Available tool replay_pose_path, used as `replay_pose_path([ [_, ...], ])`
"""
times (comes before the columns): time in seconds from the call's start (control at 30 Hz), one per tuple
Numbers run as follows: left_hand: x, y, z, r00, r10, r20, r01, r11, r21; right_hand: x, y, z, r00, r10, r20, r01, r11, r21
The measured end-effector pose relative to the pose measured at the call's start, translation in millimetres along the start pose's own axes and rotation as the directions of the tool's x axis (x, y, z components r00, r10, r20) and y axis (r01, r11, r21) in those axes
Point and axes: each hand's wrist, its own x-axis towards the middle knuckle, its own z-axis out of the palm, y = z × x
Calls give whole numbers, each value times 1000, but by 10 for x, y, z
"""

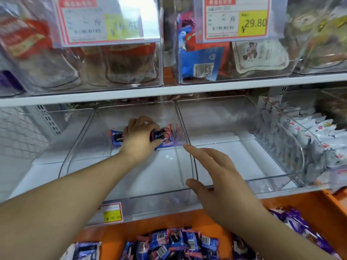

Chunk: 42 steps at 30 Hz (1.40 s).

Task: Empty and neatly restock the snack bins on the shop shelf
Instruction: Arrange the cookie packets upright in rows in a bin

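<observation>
Snack packets (163, 136) sit deep in the clear bin (120, 192), our left hand (140, 136) apparently gripping them with curled fingers. Right hand (212, 171) hovers open-fingered beside, over the white shelf (216, 145).

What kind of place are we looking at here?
Most likely a shop's snack aisle: price tags hang over clear bins on white shelves, and wrapped snack packets are piled in an orange tray below.
</observation>
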Motion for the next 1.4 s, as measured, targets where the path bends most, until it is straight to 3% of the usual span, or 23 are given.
replay_pose_path([
  [0.13, -335, 102, -461, 997, 53, -52, -63, 976, -206, -14, -49, -60, 1000, 1, 27, -1, 1000, 7],
  [0.23, -905, 350, -980, 994, 70, -82, -96, 926, -365, -127, -106, -152, 995, -66, -68, 65, 998, -13],
  [0.33, -1580, 541, -1384, 996, 80, -40, -89, 868, -488, -347, -287, -191, 980, -157, -120, 167, 983, 77],
  [0.43, -2204, 504, -1320, 992, 91, 84, -30, 835, -550, -614, -464, -39, 979, -203, 22, 197, 966, 168],
  [0.53, -2737, 301, -883, 955, 52, 292, 101, 869, -485, -825, -320, 359, 944, -180, 278, 166, 983, 76],
  [0.63, -3087, 134, -400, 826, -5, 564, 238, 910, -341, -955, 55, 846, 866, -42, 498, 98, 992, -86],
  [0.73, -3243, 69, -27, 742, -53, 668, 318, 906, -281, -955, 403, 1243, 772, 109, 626, 44, 974, -223],
  [0.83, -3322, -21, 343, 702, -43, 711, 356, 886, -298, -918, 602, 1592, 756, 181, 629, 2, 961, -278],
  [0.97, -3405, -144, 753, 668, 76, 741, 295, 886, -357, -926, 762, 2064, 805, 130, 579, 19, 969, -245],
  [1.1, -3434, -174, 903, 701, 82, 709, 256, 899, -356, -972, 896, 2288, 806, 123, 578, 139, 912, -387],
  [1.27, -3380, -113, 824, 712, 50, 701, 205, 939, -275, -1035, 934, 2289, 877, 76, 474, 96, 939, -329],
  [1.33, -3358, -111, 714, 715, -20, 698, 284, 922, -264, -972, 830, 2167, 873, 126, 472, 9, 962, -273],
  [1.4, -3341, -124, 533, 707, -129, 695, 458, 833, -311, -883, 664, 1969, 821, 262, 507, -184, 963, -199],
])
